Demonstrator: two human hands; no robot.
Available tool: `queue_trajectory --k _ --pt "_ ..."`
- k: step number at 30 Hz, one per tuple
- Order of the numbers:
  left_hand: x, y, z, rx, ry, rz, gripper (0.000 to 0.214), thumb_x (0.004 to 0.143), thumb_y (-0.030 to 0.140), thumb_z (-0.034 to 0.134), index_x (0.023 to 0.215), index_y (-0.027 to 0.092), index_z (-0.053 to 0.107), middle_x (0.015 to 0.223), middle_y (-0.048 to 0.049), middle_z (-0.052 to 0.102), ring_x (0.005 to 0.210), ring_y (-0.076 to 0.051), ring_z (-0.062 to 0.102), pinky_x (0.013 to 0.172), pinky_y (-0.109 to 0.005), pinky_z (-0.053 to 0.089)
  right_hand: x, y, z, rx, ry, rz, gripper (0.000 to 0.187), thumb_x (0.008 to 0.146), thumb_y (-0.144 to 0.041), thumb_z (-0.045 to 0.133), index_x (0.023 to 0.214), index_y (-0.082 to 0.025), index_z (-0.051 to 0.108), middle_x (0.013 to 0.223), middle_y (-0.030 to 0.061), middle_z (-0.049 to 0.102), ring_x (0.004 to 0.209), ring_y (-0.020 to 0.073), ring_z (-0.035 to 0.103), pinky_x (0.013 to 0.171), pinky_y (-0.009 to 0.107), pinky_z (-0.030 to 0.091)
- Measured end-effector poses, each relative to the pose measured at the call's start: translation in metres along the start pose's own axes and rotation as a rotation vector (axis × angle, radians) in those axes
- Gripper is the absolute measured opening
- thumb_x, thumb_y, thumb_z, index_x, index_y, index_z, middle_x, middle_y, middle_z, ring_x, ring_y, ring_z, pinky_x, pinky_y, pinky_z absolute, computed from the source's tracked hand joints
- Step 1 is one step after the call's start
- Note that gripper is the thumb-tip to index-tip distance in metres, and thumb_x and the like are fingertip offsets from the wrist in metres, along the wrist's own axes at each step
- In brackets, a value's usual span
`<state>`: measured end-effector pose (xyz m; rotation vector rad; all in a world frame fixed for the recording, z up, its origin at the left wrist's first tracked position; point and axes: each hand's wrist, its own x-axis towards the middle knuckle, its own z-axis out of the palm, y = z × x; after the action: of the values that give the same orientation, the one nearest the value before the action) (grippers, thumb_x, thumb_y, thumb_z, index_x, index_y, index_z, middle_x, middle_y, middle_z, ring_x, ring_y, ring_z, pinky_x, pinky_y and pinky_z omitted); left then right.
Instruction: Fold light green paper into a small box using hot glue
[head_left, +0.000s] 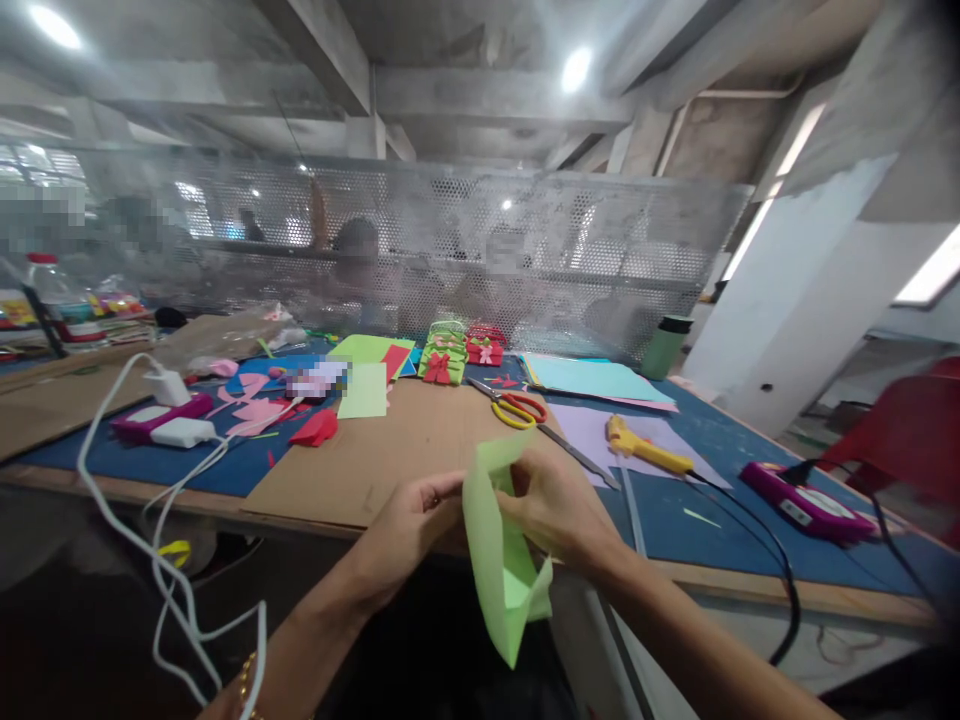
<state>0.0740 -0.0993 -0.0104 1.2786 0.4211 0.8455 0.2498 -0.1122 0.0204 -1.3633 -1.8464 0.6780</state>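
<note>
A folded light green paper pouch (487,560), open along one side, hangs upright between my hands at the table's front edge. My left hand (424,520) pinches its left edge. On the other side my right hand (559,500) grips the upper right part, some fingers inside the fold and hidden. Just beyond lie yellow-and-red-handled scissors (517,408) and a metal ruler or blade (581,458) on a brown cardboard sheet (420,430). Further back stand small green paper bags (442,355) with a red bow and a red paper bag (486,347).
A yellow glue gun (649,447) rests on lilac paper (577,425). Purple power strips (806,500) sit right and left, with white cables (161,560) hanging at left. Blue paper sheets (600,378), a green bottle (666,348) and pink scraps (251,400) lie around. A perforated metal screen (450,240) closes the back.
</note>
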Motion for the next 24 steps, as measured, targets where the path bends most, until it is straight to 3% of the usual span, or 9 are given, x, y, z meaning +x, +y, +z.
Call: queue_trajectory --k 5,11,15,19,21,24 --pt "-0.003 -0.004 0.003 -0.054 -0.038 -0.034 0.045 0.087 0.048 0.069 0.118 0.016 0.071 0.096 -0.0101 0.075 0.077 -0.019 0.068 0.073 -0.027 0.050 -0.007 0.004 0.002 0.012 -0.040 -0.021 0.007 0.076 -0.018 0.056 0.074 -0.016 0.062 0.072 -0.0004 0.065 0.063 0.0132 0.059 0.051 0.020 0.041" --pt "-0.009 0.005 0.012 -0.073 0.020 -0.089 0.053 0.079 0.051 0.075 0.119 0.017 0.071 0.075 -0.0053 0.074 0.052 -0.012 0.057 0.052 -0.022 0.042 -0.010 0.003 0.005 -0.041 -0.055 -0.086 0.019 0.073 -0.010 0.055 0.087 -0.019 0.065 0.088 0.0003 0.071 0.077 0.0155 0.063 0.064 0.022 0.046" --pt "-0.012 0.002 0.014 -0.038 0.056 -0.074 0.060 0.078 0.052 0.075 0.127 0.017 0.067 0.078 -0.0070 0.074 0.052 -0.013 0.057 0.049 -0.022 0.042 -0.013 0.000 0.004 -0.091 -0.070 -0.114 0.013 0.077 -0.010 0.057 0.085 -0.018 0.063 0.087 0.0008 0.068 0.079 0.0154 0.061 0.067 0.024 0.045" --pt "-0.017 -0.013 0.009 0.068 0.107 0.016 0.059 0.084 0.047 0.070 0.135 0.018 0.061 0.097 -0.0105 0.075 0.079 -0.021 0.069 0.067 -0.026 0.052 -0.020 -0.004 0.001 -0.137 -0.061 -0.160 0.005 0.082 -0.014 0.058 0.081 -0.018 0.059 0.086 0.0017 0.063 0.078 0.0151 0.057 0.065 0.025 0.042" --pt "-0.023 -0.018 0.007 0.138 0.134 0.042 0.058 0.088 0.044 0.067 0.140 0.021 0.056 0.110 -0.0113 0.073 0.097 -0.024 0.069 0.079 -0.028 0.054 -0.026 -0.007 -0.001 -0.149 -0.053 -0.210 0.007 0.081 -0.014 0.060 0.079 -0.019 0.056 0.086 0.0022 0.061 0.079 0.0160 0.056 0.066 0.026 0.042" --pt "-0.033 -0.019 0.009 0.305 0.162 0.094 0.053 0.096 0.041 0.056 0.146 0.025 0.049 0.126 -0.0120 0.068 0.107 -0.025 0.068 0.088 -0.031 0.054 -0.034 -0.013 -0.006 -0.155 -0.059 -0.314 0.011 0.081 -0.016 0.064 0.084 -0.021 0.054 0.091 0.0027 0.059 0.085 0.0176 0.057 0.073 0.029 0.044"
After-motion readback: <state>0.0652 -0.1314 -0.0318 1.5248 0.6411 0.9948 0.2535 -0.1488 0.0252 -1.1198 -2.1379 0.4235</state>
